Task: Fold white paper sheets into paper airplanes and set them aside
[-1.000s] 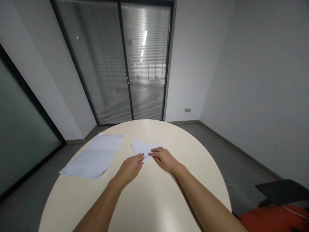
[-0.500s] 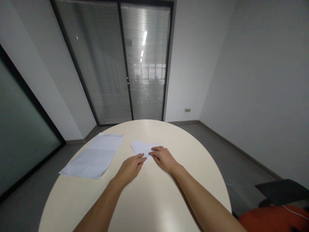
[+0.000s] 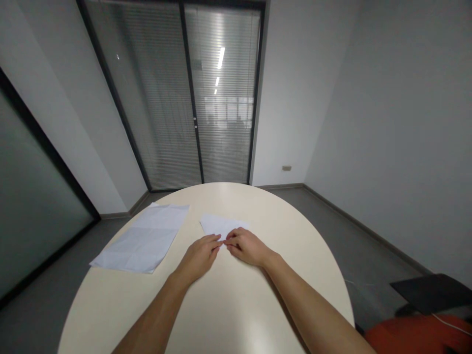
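A small folded piece of white paper (image 3: 217, 223) lies on the round table, its far edge roughly straight and its near point covered by my fingers. My left hand (image 3: 201, 255) has its fingers closed together on the paper's near left edge. From the right, my right hand (image 3: 245, 245) presses and pinches the near corner with curled fingers. The fingertips of both hands almost touch there. The paper's right part is partly hidden behind my right hand.
A larger creased white sheet (image 3: 147, 238) lies at the left of the cream table (image 3: 236, 305), slightly over its edge. A red chair (image 3: 409, 337) with a black part (image 3: 431, 291) stands at the lower right. Beyond the table is a glass door with blinds (image 3: 224, 147).
My right hand has moved a little left and nearer, from the paper's right side to its near corner beside my left fingertips. My left hand has barely moved.
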A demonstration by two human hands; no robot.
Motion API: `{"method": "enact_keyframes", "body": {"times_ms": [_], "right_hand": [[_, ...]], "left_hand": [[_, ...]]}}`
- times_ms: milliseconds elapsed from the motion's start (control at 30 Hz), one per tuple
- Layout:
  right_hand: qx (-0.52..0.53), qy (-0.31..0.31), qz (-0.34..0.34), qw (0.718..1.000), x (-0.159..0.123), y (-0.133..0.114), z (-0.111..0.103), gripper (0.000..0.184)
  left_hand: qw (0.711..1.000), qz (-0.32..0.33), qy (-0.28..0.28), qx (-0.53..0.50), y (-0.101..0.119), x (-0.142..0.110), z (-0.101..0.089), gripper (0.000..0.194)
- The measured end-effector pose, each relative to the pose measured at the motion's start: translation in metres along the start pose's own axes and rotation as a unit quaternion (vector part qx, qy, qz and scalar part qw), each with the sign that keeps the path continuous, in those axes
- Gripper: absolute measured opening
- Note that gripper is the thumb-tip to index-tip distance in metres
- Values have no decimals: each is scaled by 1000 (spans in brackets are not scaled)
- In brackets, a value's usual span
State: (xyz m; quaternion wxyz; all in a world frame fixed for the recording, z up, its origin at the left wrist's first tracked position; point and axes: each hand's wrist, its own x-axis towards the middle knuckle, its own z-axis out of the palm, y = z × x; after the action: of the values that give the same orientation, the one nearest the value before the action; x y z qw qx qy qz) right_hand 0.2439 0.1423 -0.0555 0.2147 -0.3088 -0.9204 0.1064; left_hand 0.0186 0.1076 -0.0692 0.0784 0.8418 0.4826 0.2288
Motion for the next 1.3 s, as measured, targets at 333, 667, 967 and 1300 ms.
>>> {"method": "enact_keyframes", "body": {"times_ms": [333,667,967,1300], "right_hand": [[-48,25,119,991,-3,1,-6,26],[-1,-10,37,999,-1,-11,-14,25],[44,39,23,998,1,-2,7,36],[-9,3,65,998,-3,11,6,35]], "left_hand": [[1000,2,-2,-1,-6,-4,3,34],[999,-9,31,21,-3,-3,1,32],[1000,-3,11,4,0,-3,2,31],[1000,25,6,1,20,-4,-7,29]]}}
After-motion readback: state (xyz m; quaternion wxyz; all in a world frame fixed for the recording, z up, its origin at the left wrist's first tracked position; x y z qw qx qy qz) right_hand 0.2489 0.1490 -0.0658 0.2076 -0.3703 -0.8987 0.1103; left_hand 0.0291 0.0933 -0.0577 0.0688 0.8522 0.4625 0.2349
